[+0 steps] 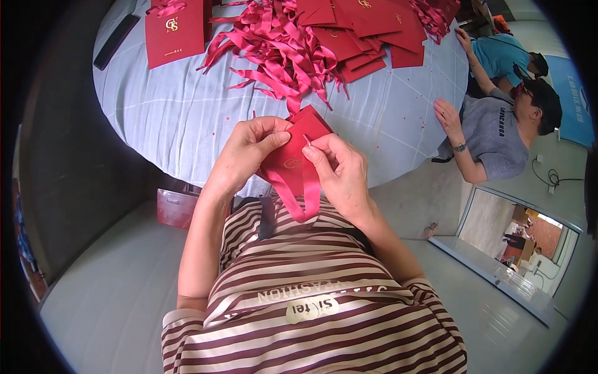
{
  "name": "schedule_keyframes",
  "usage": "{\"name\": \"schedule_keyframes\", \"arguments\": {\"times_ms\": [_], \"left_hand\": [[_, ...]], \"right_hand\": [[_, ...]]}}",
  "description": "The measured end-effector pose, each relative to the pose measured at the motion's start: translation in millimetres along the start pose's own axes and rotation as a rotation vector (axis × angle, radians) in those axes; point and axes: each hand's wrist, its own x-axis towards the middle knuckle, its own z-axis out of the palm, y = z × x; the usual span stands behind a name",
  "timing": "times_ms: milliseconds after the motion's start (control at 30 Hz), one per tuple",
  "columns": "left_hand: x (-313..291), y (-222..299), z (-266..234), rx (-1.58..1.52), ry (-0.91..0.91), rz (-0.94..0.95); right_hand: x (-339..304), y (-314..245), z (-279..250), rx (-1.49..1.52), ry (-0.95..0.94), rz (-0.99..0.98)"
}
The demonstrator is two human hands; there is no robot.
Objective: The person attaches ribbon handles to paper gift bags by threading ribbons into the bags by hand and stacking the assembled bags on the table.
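Observation:
A small red paper bag with gold print is held up before my body, just off the near edge of the table. My left hand pinches its upper left edge between thumb and fingers. A pink-red ribbon hangs in a loop across the bag's front. At the bag's upper right, my right hand pinches the narrow end of this ribbon between thumb and forefinger. Beyond the bag, a heap of loose ribbons lies on the table.
A pale checked cloth covers the round table. Stacked red bags lie at the far right, and another bag at the far left beside a dark long object. Two people sit at the table's right.

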Motion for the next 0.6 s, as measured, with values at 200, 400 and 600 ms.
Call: {"name": "schedule_keyframes", "arguments": {"times_ms": [200,400,600], "left_hand": [[-1.7,0.4,-0.5,-0.041,-0.028,-0.007],[-1.3,-4.8,0.5,-0.017,-0.012,0.016],[-6.9,-3.9,10.1,0.013,0.011,0.059]], "right_hand": [[-1.0,1.3,1.7,-0.005,-0.02,-0.024],[-0.3,1.7,3.0,-0.042,-0.028,-0.073],[-1.9,-1.8,4.3,-0.07,0.007,-0.078]]}}
